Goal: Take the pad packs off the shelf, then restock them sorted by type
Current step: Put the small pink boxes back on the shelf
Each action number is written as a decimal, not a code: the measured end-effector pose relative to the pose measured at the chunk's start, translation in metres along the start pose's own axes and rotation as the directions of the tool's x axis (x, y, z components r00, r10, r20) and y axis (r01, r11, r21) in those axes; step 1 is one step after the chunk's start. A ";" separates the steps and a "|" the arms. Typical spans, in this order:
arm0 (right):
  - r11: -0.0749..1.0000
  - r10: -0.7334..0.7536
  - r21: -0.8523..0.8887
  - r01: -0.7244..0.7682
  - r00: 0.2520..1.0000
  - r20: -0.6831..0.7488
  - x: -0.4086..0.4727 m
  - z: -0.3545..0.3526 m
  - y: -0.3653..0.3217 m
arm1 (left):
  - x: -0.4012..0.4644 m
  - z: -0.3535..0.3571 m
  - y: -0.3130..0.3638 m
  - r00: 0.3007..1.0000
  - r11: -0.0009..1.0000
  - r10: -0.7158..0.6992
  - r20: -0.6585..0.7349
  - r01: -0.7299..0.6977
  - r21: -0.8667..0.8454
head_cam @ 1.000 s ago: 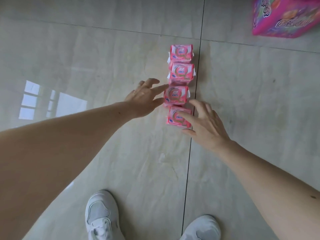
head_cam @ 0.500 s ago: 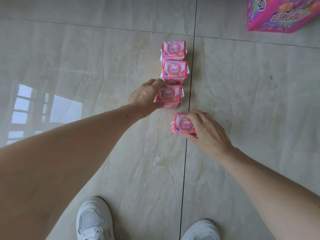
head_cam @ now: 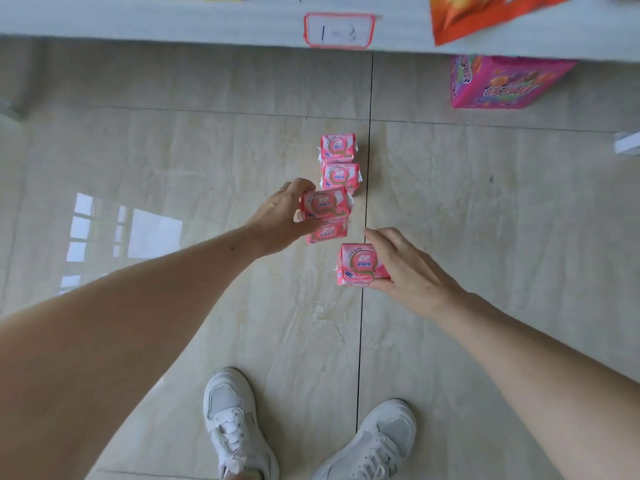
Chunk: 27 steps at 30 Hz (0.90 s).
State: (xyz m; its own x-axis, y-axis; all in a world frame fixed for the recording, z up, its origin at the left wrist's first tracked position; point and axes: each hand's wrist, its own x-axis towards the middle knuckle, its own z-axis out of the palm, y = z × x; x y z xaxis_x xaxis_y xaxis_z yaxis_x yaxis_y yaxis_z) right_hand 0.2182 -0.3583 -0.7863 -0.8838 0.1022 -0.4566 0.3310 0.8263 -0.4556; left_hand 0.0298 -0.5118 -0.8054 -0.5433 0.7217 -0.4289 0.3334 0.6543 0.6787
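Observation:
Several identical pink pad packs are on or just above the glossy tiled floor. My left hand (head_cam: pixel 280 216) grips one pack (head_cam: pixel 325 204), lifted a little off the floor. Another pink pack (head_cam: pixel 329 233) shows directly beneath it, partly covered by my fingers; I cannot tell whether it is held too. My right hand (head_cam: pixel 405 268) grips a separate pack (head_cam: pixel 358 265) by its right side, nearer to me. Two more packs (head_cam: pixel 337 148) (head_cam: pixel 341 177) lie in a line just beyond my left hand, along a tile joint.
A white shelf edge (head_cam: pixel 173 22) with a red-framed label (head_cam: pixel 339 31) runs across the top. An orange bag (head_cam: pixel 485 15) hangs over that edge. A pink printed carton (head_cam: pixel 502 83) stands on the floor at the far right. My white shoes (head_cam: pixel 235 424) are at the bottom.
Both hands closed on packs and raised them, and the right one drew its pack toward me. My view tilted up, bringing the shelf edge into sight.

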 end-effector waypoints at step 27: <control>0.962 -0.271 -0.124 0.245 0.923 -0.272 -0.284 -0.536 -0.217 | -0.233 -0.365 0.505 0.945 0.919 0.305 -0.119 -0.325 -0.225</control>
State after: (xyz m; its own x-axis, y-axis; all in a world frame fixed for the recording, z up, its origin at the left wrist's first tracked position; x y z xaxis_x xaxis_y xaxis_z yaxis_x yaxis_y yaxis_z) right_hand 0.2203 -0.2697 -0.1487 -0.9957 0.0215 -0.0903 0.0605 0.8881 -0.4556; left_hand 0.0437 -0.4320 -0.1453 -0.5034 0.8546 -0.1276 0.3096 0.3163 0.8967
